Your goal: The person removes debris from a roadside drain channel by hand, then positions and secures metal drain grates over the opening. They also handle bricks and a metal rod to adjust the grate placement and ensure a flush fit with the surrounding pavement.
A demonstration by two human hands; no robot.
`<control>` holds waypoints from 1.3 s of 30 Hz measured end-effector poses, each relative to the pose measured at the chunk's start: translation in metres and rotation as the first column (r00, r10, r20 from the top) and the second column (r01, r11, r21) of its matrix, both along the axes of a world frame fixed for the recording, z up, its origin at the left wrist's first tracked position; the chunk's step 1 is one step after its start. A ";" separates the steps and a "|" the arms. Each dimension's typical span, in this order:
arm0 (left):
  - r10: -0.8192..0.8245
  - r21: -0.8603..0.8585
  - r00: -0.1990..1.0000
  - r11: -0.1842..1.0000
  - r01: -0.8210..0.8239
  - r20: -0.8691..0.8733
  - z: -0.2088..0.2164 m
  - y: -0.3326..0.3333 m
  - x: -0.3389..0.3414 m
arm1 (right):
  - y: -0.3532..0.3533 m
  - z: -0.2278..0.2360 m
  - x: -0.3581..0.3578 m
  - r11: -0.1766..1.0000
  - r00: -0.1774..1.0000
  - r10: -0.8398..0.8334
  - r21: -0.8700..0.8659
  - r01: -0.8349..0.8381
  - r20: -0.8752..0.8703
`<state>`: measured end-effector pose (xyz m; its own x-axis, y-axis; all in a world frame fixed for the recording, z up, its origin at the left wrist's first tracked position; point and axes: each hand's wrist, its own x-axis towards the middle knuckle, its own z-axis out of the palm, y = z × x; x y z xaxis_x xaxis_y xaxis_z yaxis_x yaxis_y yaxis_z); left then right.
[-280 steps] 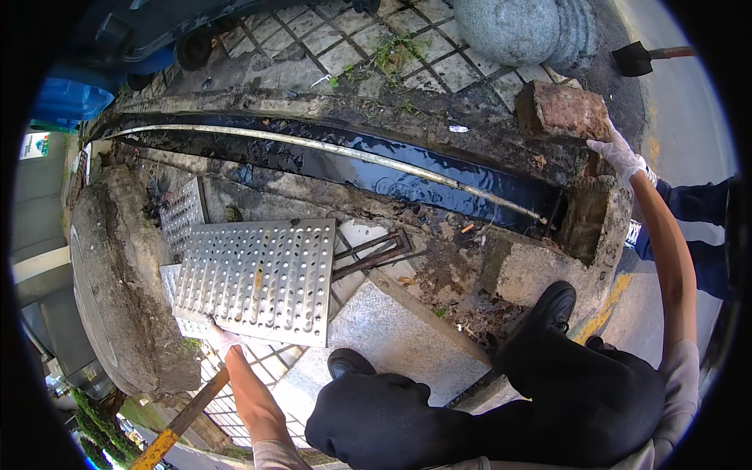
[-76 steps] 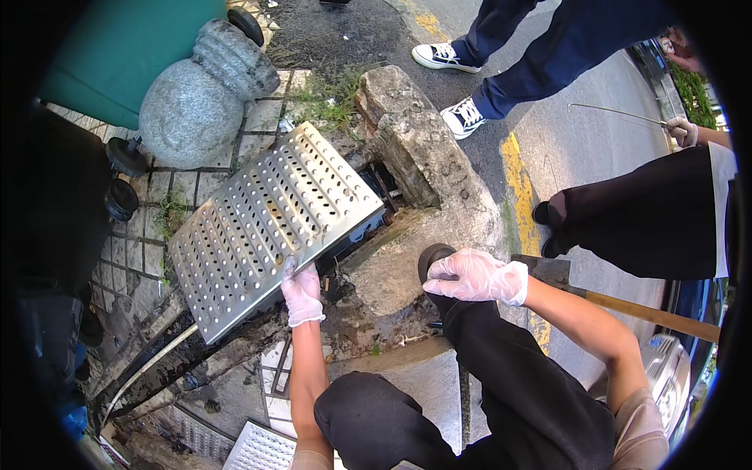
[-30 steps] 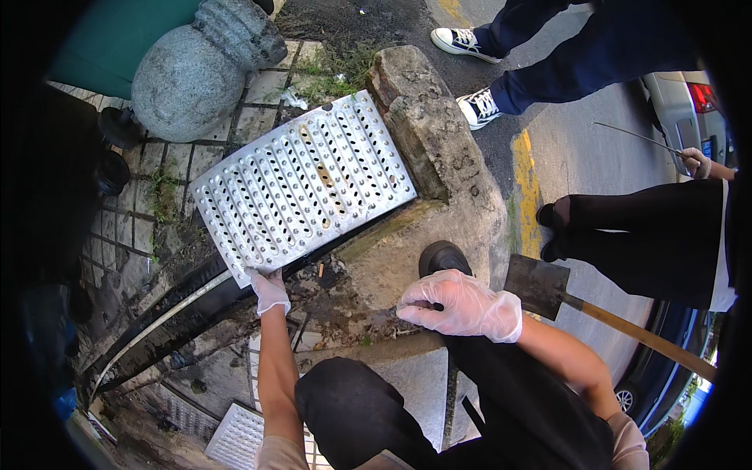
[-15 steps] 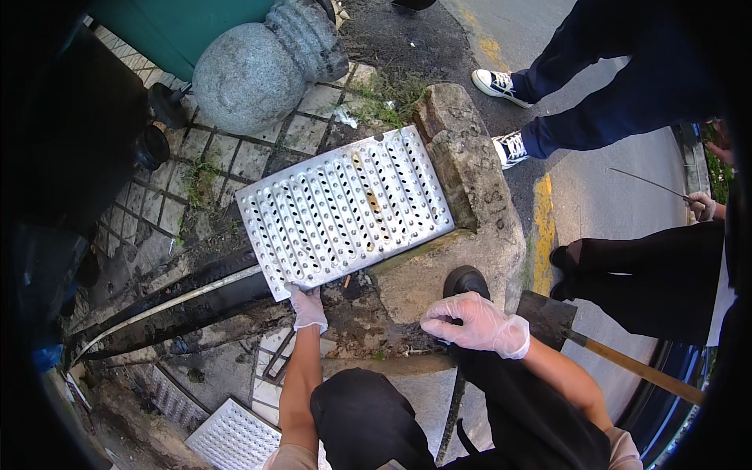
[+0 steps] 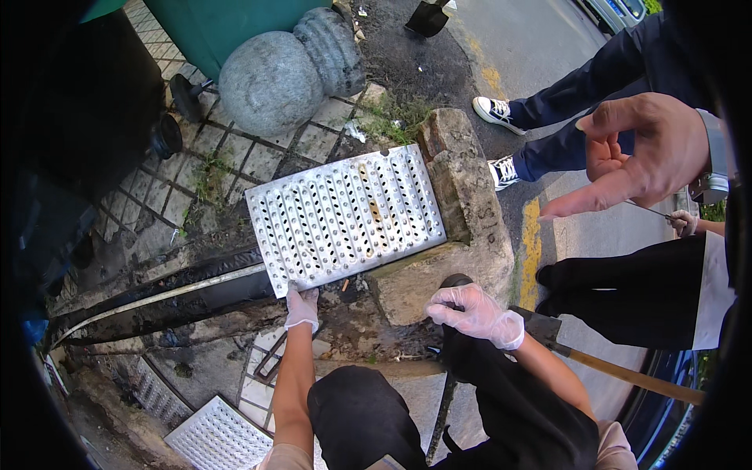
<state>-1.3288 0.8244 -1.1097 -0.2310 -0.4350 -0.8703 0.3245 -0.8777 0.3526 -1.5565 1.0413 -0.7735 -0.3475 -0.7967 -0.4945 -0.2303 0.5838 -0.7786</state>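
Observation:
A silver perforated metal drain cover [image 5: 345, 215] lies tilted over a dark gutter, beside a broken stone curb [image 5: 470, 188]. My left hand [image 5: 301, 305], in a thin clear glove, grips its near left corner; the fingertips are partly hidden at the edge. My right hand [image 5: 474, 313], gloved too, hovers over my dark shoe and trouser leg with its fingers curled in. I see nothing in it. A shovel with a wooden handle [image 5: 627, 376] lies to the right of that hand.
Another person's bare hand [image 5: 650, 157] with a wristwatch reaches in from the right, finger out. Two people stand on the road. A round stone bollard [image 5: 270, 82] lies by a green bin [image 5: 219, 31]. A second metal cover [image 5: 219, 435] is at lower left.
Another person's pointing hand has come in at the right. My view has shifted slightly. My left hand keeps its grip on the drain cover's corner; my right hand stays curled.

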 end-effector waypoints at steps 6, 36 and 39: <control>-0.238 0.123 0.953 0.968 0.218 0.189 0.021 -0.021 0.011 | -0.009 -0.003 0.009 0.999 1.000 -0.005 0.052 0.003 0.027; -0.429 -0.509 0.789 0.604 0.613 0.440 0.087 -0.215 0.024 | -0.062 -0.025 -0.040 0.840 0.932 0.359 0.454 -0.298 -0.051; -0.400 -0.433 0.756 0.639 0.635 0.519 0.091 -0.242 0.076 | -0.128 -0.112 -0.053 0.946 0.987 -0.054 0.308 0.099 -0.153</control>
<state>-1.2532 0.5823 -1.0185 -0.3129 -0.7575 -0.5729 -0.3685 -0.4591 0.8083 -1.6092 0.9130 -0.8857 -0.4852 -0.5775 -0.6566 -0.2688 0.8130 -0.5164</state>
